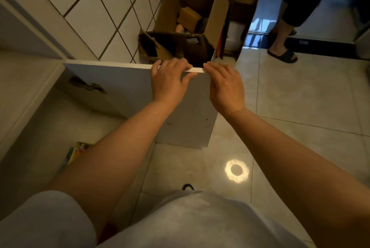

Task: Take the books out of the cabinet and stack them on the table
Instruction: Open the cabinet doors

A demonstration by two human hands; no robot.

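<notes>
Seen from above, 2 bare hands are gripping the top edge of an open cabinet door (124, 87). The left hand (168, 81) and right hand (226, 87) are sitting side by side, fingers curled over the edge. A colourful book (79, 150) is lying low inside the cabinet (30, 91), well below and left of both hands, partly hidden by the left forearm.
</notes>
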